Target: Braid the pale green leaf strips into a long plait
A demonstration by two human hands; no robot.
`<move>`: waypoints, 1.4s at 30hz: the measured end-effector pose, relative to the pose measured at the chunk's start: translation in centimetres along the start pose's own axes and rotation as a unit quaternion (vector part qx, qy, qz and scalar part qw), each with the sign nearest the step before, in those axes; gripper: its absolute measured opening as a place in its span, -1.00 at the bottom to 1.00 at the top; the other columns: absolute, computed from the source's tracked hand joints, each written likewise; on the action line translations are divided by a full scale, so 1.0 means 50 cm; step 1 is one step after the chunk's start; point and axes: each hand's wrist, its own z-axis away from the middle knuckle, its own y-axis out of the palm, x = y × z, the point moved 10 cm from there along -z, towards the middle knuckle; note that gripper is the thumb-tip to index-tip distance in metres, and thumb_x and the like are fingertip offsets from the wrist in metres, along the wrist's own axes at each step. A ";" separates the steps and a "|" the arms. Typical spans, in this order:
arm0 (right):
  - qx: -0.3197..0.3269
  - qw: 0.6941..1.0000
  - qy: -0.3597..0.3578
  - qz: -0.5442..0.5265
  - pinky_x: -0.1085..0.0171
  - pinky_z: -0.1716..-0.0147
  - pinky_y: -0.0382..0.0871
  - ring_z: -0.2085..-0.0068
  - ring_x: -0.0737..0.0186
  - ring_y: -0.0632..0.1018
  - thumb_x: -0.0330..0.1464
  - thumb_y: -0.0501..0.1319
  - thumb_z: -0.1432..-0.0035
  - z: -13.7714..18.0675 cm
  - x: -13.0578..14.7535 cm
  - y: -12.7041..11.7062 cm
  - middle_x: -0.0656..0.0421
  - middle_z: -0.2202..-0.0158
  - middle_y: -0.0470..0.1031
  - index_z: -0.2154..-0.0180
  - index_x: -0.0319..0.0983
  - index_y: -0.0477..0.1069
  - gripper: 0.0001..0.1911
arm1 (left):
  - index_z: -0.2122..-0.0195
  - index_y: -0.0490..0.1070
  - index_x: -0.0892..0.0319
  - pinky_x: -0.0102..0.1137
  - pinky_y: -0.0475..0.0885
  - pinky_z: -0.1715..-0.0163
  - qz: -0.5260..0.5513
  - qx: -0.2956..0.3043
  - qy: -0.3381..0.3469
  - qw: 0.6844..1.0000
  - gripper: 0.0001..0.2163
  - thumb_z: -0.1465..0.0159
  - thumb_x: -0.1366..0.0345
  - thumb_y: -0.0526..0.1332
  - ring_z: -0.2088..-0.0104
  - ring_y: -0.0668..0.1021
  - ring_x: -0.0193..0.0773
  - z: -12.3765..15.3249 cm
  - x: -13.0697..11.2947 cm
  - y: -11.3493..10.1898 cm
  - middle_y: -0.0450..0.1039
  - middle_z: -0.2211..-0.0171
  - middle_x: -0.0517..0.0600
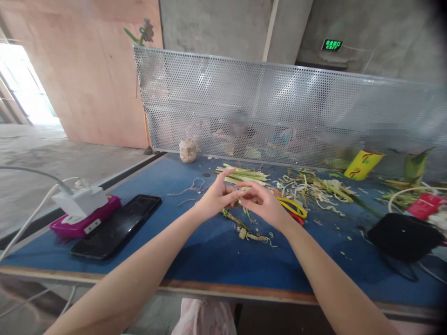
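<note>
My left hand and my right hand meet above the middle of the blue table. Fingertips of both pinch a small pale green leaf piece between them. Just below the hands lies a braided leaf strip on the table. Yellow-handled scissors rest right of my right hand. A pile of green and pale leaf strips lies beyond the hands.
A black phone and a pink power bank with a white charger sit at the left. A black pouch, a red packet and a yellow cup are at the right. A perforated metal screen backs the table.
</note>
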 end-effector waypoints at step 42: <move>0.013 0.999 0.023 0.042 0.38 0.61 0.15 0.60 0.41 0.31 -0.22 0.20 0.03 -0.008 -0.039 -0.009 0.31 0.61 0.27 0.41 -0.21 0.30 -0.80 | -0.21 -0.22 0.21 -0.48 0.19 0.52 -0.112 0.084 0.078 0.987 -0.34 -0.13 0.42 0.12 0.53 0.30 -0.45 0.009 -0.022 0.018 0.26 0.52 -0.15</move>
